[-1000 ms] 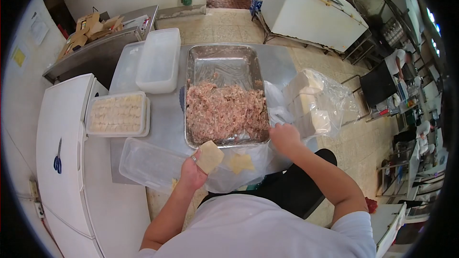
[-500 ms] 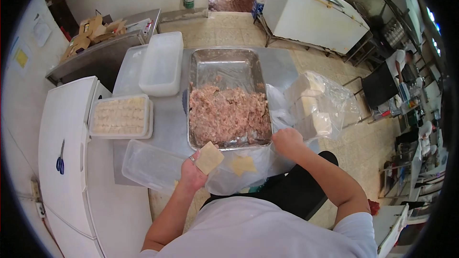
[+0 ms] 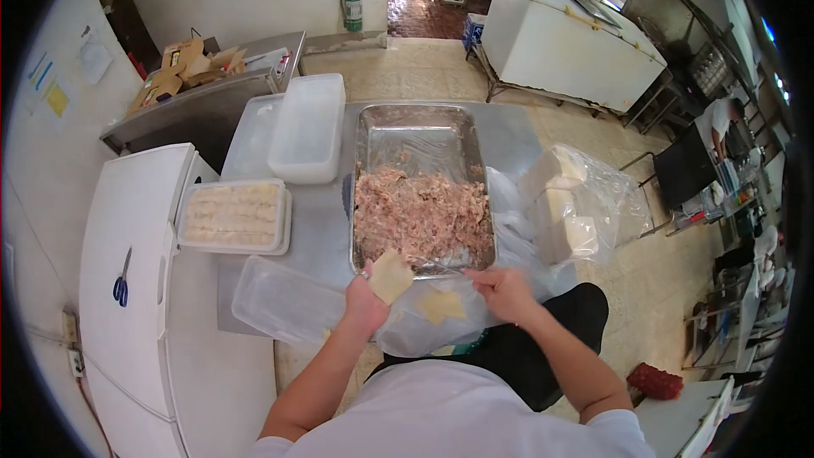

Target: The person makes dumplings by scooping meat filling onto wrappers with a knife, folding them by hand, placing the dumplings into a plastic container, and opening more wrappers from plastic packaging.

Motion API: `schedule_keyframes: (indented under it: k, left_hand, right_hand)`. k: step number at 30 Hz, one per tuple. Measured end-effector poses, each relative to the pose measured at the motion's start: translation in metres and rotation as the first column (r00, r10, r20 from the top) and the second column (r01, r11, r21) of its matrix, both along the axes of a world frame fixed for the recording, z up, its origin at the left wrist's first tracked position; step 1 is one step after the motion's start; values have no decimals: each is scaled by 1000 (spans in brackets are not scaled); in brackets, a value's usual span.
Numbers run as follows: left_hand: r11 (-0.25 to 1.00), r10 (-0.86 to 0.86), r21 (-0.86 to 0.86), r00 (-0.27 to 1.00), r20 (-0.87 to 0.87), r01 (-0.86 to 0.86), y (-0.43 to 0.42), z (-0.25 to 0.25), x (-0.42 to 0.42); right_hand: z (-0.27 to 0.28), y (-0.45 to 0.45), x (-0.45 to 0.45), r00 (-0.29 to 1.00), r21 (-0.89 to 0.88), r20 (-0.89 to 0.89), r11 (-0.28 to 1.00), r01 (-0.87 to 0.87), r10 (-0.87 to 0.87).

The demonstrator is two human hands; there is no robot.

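My left hand (image 3: 366, 302) is closed on a square dumpling wrapper (image 3: 391, 277), pale yellow and held up at the near edge of the metal tray (image 3: 363, 131). Pinkish ground meat (image 3: 421, 214) fills the near part of that tray. At the tray's near right corner, my right hand (image 3: 505, 295) is closed round a thin utensil (image 3: 451, 270) that points left toward the wrapper; its exact kind is too small and blurred to tell. More wrappers (image 3: 442, 306) lie on clear plastic between my hands.
A lidless tub of formed dumplings (image 3: 233, 214) sits left, near empty plastic tubs (image 3: 309, 129). A long clear container (image 3: 284, 293) lies front left. Bagged white blocks (image 3: 561, 203) stand right of the tray. Scissors (image 3: 122, 278) rest on a white fridge. Another person (image 3: 719, 125) is far right.
My right hand has moved left and inward along the tray's near edge, bringing the thin utensil into sight. My left hand still holds the wrapper, now tilted more. The whole view has shifted slightly.
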State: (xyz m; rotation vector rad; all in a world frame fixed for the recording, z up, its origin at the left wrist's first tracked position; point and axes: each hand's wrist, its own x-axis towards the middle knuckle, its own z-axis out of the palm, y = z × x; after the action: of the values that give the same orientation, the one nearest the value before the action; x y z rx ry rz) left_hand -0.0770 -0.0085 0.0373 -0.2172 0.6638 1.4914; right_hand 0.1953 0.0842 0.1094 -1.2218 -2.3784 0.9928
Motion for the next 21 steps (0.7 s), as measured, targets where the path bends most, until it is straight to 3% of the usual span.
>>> schedule_keyframes:
  k: [3, 7, 10, 13, 21]
  left_hand:
    - [999, 45, -23, 996, 77, -43, 16, 18, 17]
    - [972, 226, -81, 973, 51, -222, 33, 23, 15]
    - [962, 260, -81, 966, -5, -260, 36, 17, 1]
    - [973, 217, -76, 976, -2, -217, 37, 19, -1]
    - [957, 273, -100, 962, 8, -271, 41, 27, -3]
  right_hand:
    - [-4, -34, -22, 999, 300, 51, 954, 4, -20]
    - [-4, -52, -29, 994, 453, 95, 891, 10, -60]
    - [13, -59, -22, 985, 349, 144, 936, 43, -99]
    - [22, -56, -35, 995, 350, 6, 932, 96, -104]
    - [24, -51, -52, 992, 436, 123, 900, -24, -33]
